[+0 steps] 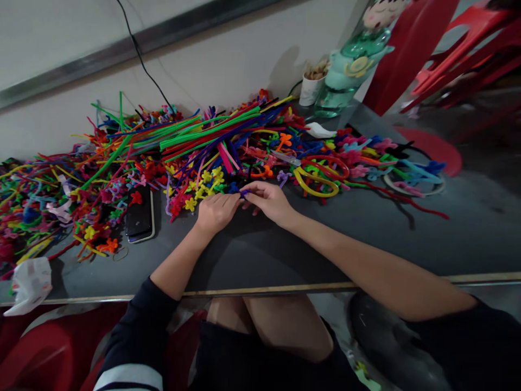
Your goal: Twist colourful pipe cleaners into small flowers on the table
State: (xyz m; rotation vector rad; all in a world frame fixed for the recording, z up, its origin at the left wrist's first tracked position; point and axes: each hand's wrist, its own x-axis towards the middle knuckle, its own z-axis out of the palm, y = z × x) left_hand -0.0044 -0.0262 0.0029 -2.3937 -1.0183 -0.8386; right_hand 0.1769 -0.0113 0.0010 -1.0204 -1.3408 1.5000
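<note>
Both hands meet over the dark table at the front edge of a colourful heap of pipe cleaners. A small purple pipe cleaner piece (245, 193) sits between their fingertips. My left hand (218, 212) is closed, its fingers bent around one side of the piece. From the right, my right hand (272, 202) pinches the same piece between thumb and fingers. Yellow pipe cleaner flowers (209, 182) lie just behind my left hand. Long straight pipe cleaners (211, 130) rest on top of the heap. Scissors (319, 171) with yellow and red handles lie beyond my right hand.
A black phone (139, 214) lies left of my hands. Crumpled white plastic (31, 285) is at the front left edge of the table (260, 266). At the back stand a paper cup (311, 89) and a green bottle (337, 81); red chairs (456, 49) are on the right.
</note>
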